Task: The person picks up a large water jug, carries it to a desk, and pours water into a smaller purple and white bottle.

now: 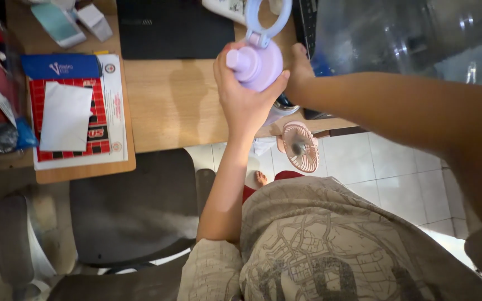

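My left hand (245, 99) wraps around a lilac bottle (259, 62) just under its lid, above the wooden desk (174, 106). The lid has a round knob on the left and a pale blue loop handle sticking up. My right hand (299, 75) reaches in from the right and presses on the far side of the bottle, mostly hidden behind it. The bottle's lower body is hidden by my left hand.
A large clear water jug (414, 33) stands at the top right. A small pink fan (301, 146) sits by the desk edge. Papers and a red checkered sheet (73, 111) lie on the left. A grey chair (124, 212) stands below, and a dark laptop (171, 28) lies behind.
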